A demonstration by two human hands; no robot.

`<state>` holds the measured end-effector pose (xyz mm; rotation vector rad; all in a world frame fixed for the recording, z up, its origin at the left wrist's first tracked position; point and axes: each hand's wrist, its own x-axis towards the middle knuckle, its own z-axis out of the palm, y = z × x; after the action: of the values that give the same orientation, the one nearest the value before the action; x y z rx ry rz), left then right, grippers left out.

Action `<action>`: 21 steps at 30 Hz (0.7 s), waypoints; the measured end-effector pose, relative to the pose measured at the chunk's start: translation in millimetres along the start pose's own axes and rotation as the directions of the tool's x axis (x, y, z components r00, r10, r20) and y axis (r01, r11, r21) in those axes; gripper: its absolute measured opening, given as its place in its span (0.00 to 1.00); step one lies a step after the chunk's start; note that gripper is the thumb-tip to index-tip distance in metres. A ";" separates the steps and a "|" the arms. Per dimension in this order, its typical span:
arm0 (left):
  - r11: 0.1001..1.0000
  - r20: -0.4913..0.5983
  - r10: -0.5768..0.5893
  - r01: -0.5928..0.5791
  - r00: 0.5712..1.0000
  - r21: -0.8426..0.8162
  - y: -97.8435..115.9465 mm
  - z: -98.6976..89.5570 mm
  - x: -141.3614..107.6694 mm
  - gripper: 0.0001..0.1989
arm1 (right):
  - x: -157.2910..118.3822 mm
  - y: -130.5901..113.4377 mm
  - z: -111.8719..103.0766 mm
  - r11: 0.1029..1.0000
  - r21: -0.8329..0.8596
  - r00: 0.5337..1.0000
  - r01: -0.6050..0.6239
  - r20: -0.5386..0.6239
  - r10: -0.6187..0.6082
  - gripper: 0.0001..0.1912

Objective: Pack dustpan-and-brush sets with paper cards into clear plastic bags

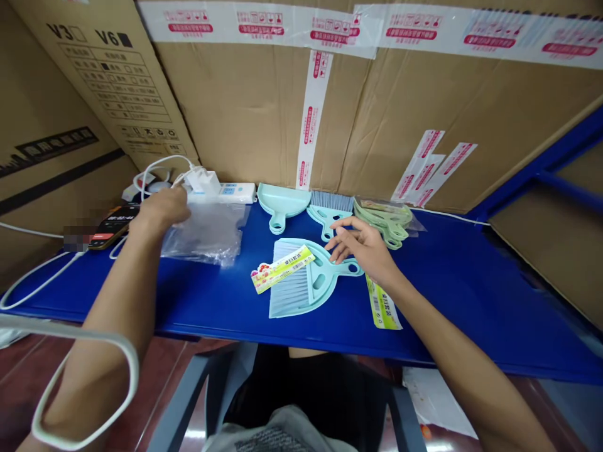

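My left hand (164, 206) is closed at the upper left corner of a clear plastic bag (211, 235); its fingers curl out of sight, so what they grip is hidden. Over the handle end of a light-blue dustpan (327, 290) hovers my right hand (355, 245), fingers loosely bent and apart, holding nothing. A light-blue hand brush (289, 292) lies in that dustpan, with a yellow-green label card (282, 269) across it. Behind are a second dustpan (285, 201), a second brush (325, 213) and a bagged green set (386, 220).
Another label card (384, 306) lies near my right forearm. At the left are a phone (113, 226), white cables and a power strip (238, 193) with a charger (203, 182). Cardboard walls (249, 107) enclose the blue table (211, 301) at the back and left.
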<state>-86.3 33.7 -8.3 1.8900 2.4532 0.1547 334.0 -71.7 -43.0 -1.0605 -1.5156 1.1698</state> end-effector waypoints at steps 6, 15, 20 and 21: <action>0.986 -0.032 -0.161 0.162 0.986 0.042 18.9 -2.1 -17.3 0.30 | -5.1 6.6 4.9 0.942 -0.304 0.990 0.144 0.040 -0.138 0.14; 0.993 0.208 -0.100 0.084 0.973 0.084 7.7 20.5 6.8 0.65 | 1.9 -1.1 41.2 0.589 -0.616 0.845 0.523 0.287 -0.450 0.13; 0.998 0.168 -0.024 0.015 0.986 0.057 4.2 28.6 14.0 0.60 | 34.3 -8.4 129.3 0.434 -0.730 0.849 0.528 0.456 -0.267 0.21; 0.999 0.156 -0.009 0.001 0.988 0.054 5.0 29.5 14.7 0.59 | 42.2 -7.2 144.5 0.381 -0.749 0.840 0.542 0.501 -0.209 0.25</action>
<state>-82.5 50.7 -36.8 1.8392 2.3819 -0.0585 183.8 -59.6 -47.9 -1.0354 -2.6129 0.1146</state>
